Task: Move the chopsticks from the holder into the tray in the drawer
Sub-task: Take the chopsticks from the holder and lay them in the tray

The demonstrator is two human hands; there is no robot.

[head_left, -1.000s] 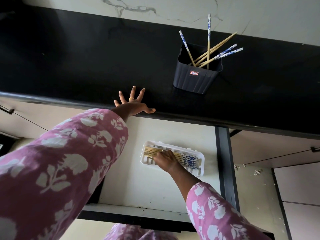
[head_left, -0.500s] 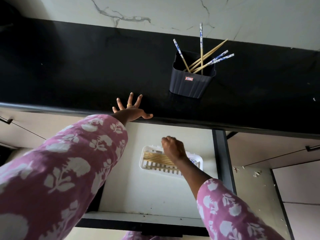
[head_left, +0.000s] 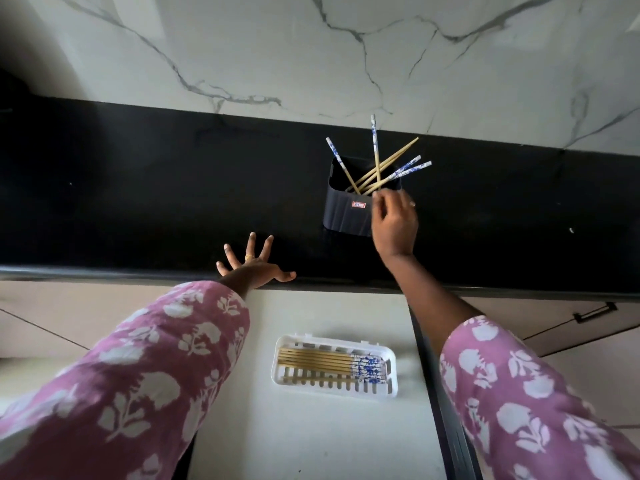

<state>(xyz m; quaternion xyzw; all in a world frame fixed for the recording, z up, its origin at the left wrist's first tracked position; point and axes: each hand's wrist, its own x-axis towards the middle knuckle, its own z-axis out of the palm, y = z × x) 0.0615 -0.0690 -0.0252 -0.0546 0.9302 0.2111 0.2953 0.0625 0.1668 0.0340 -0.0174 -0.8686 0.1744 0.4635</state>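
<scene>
right hand [head_left: 394, 220] fingers at the chopsticks [head_left: 398, 155] in holder [head_left: 343, 216], can't tell if clamped; light, stiff, likely slick sticks, pinch mid-shaft

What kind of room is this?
Most likely a home kitchen. A black stone-like counter runs under a marble-patterned wall, a dark holder of chopsticks stands on it, and below it an open drawer holds a white tray with more chopsticks laid flat.
</scene>
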